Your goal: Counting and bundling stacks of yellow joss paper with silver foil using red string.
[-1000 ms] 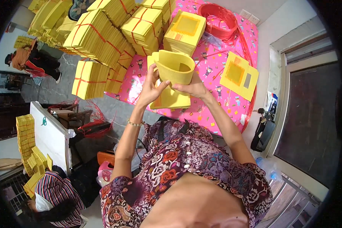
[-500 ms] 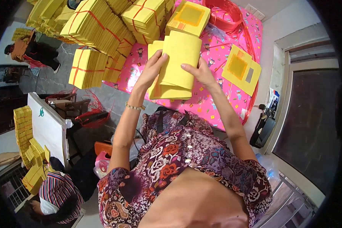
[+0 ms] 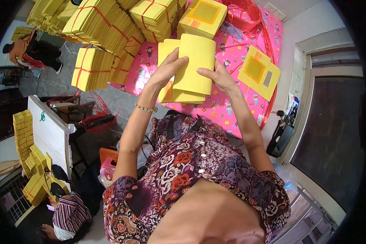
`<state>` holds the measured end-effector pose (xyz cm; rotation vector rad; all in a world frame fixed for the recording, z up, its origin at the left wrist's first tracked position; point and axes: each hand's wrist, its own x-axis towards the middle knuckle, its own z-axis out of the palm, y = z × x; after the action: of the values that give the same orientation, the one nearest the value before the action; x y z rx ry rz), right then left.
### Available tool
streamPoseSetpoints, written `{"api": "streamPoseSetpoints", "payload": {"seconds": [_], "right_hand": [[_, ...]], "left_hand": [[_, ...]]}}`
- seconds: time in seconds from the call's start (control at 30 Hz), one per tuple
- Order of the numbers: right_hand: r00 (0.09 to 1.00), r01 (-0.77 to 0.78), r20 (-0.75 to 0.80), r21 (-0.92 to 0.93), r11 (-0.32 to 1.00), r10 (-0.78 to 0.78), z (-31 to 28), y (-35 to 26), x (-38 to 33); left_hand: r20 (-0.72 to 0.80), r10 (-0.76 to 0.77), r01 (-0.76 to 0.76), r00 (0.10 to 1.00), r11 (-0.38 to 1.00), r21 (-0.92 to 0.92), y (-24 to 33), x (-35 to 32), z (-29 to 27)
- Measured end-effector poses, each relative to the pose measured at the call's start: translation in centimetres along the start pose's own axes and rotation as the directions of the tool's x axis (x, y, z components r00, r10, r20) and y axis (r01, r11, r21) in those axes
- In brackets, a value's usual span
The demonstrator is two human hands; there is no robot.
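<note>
Both hands hold a thick sheaf of yellow paper sheets (image 3: 193, 65) upright over the pink patterned table cover (image 3: 232, 107). My left hand (image 3: 166, 71) grips its left edge, fingers spread over the front. My right hand (image 3: 219, 75) pinches its right edge. Under the sheaf lies a flat pile of yellow sheets (image 3: 179, 95) on the cover.
Tied bundles of yellow paper (image 3: 105, 28) are heaped at the back left. A yellow pile with an orange square (image 3: 203, 16) and another (image 3: 258, 71) lie on the cover. Red straps (image 3: 244, 12) lie at the back. A person (image 3: 67, 215) sits at lower left by more yellow stacks (image 3: 22, 134).
The curled bundle of sheets has been flattened and squared up between my hands, and the view has tilted closer over the table.
</note>
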<state>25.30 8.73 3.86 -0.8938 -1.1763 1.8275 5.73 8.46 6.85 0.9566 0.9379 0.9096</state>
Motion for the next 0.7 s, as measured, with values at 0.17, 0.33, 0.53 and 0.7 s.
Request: {"api": "streamPoseSetpoints", "payload": {"seconds": [0.17,0.33,0.53,0.7], "right_hand": [[1.0,0.03,-0.005,-0.054,0.998,-0.03,0.2,0.0,-0.2],[0.994,0.114,0.021,-0.153,0.982,-0.112,0.6,-0.7,-0.9],[0.985,0.169,0.046,-0.171,0.971,-0.164,1.1,-2.2,-2.0],[0.976,0.194,-0.078,-0.115,0.974,-0.203,1.4,-2.4,-2.9]], "left_hand": [[0.002,0.063,-0.063,0.998,0.996,0.065,-0.7,-0.2,-0.1],[-0.115,0.158,-0.142,0.981,0.981,0.132,-1.6,-1.0,1.1],[-0.105,0.33,-0.322,0.938,0.943,0.081,-1.1,-2.2,3.3],[-0.148,0.391,-0.389,0.908,0.92,0.041,-1.3,-2.8,4.1]]}}
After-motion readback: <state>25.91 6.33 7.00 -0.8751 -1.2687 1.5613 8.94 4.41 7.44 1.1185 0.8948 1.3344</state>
